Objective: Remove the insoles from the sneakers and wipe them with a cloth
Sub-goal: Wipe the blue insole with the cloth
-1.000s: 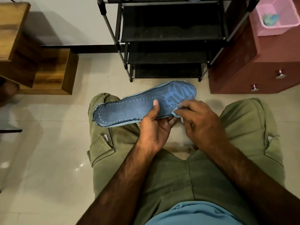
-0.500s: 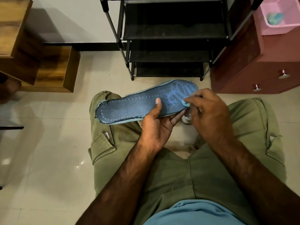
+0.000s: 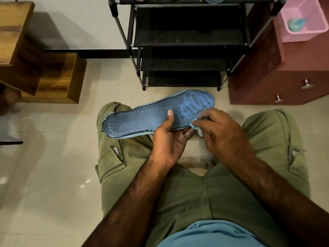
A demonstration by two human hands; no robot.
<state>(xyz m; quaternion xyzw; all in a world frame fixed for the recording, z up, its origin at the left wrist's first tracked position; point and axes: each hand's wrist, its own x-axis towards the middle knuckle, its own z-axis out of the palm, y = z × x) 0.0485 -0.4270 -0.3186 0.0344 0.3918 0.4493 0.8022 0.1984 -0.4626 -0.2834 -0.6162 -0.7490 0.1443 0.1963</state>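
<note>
Head view: insole lies crosswise (left-held) — toe up-right.

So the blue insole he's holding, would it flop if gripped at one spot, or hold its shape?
Probably it mostly holds. The insole juts sideways past the left hand, which grips it off-centre, with only a slight bend. It looks thin, so likely light. The woven top seems grippy rather than slick; the right hand presses a cloth on its edge.

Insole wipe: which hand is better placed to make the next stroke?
Right. The right hand pinches the cloth against the insole near its printed end, while the left hand supports it from below, thumb on top.
</note>
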